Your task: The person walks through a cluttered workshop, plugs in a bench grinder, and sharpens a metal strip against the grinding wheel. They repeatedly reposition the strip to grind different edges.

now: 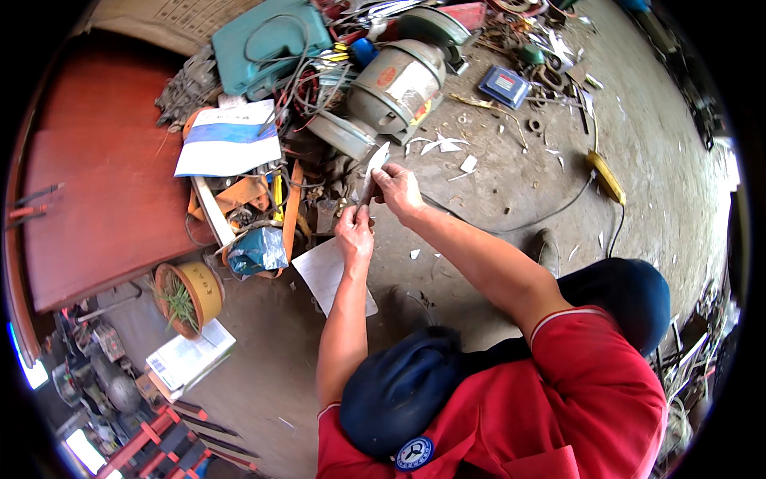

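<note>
Both my hands are closed around a narrow, flat blade [378,162]. Its pointed far end shines white, while the part between my hands looks dark brown. My left hand [355,231] grips the near end. Higher up, my right hand [397,190] pinches it between thumb and fingers. Just beyond the tip stands a grey bench grinder [396,84], with one round wheel guard [343,134] close to the blade. Whether the blade touches the wheel I cannot tell. Beneath my left wrist a white sheet of paper [325,271] lies on the floor.
To the left are a red-brown table [104,168], a potted plant [195,295] and a box of tools [239,195] with a leaflet [231,140] on top. A teal case [267,44] lies behind. A yellow switch box [606,177] trails cable across the littered floor at right.
</note>
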`<state>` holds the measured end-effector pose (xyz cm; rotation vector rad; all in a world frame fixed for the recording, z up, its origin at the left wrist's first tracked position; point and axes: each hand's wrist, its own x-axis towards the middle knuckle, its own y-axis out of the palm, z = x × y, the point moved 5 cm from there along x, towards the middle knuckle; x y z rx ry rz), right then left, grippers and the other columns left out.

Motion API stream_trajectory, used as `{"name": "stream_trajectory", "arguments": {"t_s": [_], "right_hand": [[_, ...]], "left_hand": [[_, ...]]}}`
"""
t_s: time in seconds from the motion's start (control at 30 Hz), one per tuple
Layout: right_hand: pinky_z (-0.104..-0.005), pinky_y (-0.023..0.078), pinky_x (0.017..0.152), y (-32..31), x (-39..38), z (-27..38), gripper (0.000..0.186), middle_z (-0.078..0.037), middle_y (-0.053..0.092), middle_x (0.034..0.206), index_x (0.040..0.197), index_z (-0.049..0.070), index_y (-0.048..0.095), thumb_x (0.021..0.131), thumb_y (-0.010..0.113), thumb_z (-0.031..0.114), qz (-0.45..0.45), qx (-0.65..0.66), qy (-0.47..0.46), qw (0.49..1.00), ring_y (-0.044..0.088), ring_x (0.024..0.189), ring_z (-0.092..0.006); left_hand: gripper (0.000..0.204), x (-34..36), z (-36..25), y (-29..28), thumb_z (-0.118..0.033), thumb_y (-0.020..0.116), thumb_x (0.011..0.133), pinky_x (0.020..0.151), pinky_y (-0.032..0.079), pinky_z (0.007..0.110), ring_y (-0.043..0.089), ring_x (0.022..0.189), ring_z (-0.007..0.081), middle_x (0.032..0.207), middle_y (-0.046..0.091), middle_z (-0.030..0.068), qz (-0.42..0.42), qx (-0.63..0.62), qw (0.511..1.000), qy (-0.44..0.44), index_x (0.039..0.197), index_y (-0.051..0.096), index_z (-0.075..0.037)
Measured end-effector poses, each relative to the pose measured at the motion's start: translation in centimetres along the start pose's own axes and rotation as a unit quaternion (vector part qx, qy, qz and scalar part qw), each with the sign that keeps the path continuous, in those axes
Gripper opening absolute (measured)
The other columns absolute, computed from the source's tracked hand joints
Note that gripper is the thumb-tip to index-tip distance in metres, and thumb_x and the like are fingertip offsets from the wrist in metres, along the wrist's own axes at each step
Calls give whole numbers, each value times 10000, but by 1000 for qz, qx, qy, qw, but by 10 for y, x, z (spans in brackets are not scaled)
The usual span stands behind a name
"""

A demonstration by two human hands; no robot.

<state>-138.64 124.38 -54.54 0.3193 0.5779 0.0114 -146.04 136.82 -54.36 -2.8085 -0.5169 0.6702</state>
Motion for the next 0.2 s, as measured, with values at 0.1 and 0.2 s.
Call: {"name": "stream_trajectory", "arguments": {"t_s": [0.1,0.2], "right_hand": [[-252,473,528,-4,2,2,203,-47,596,682,826,11,576,903,521,191,-6,-16,-6,1000,558,587,-114],[-257,462,503,-2,2,5,206,-50,587,672,820,3,576,897,523,188,-19,30,-5,999,545,563,-117]], "left_hand": [[221,8,1,3,-201,578,853,503,400,316,496,512,162,576,542,71,6,69,996,58,770,557,3],[219,7,4,-5,-202,585,843,538,411,335,518,534,197,581,553,93,-25,62,996,57,767,559,2]]}}
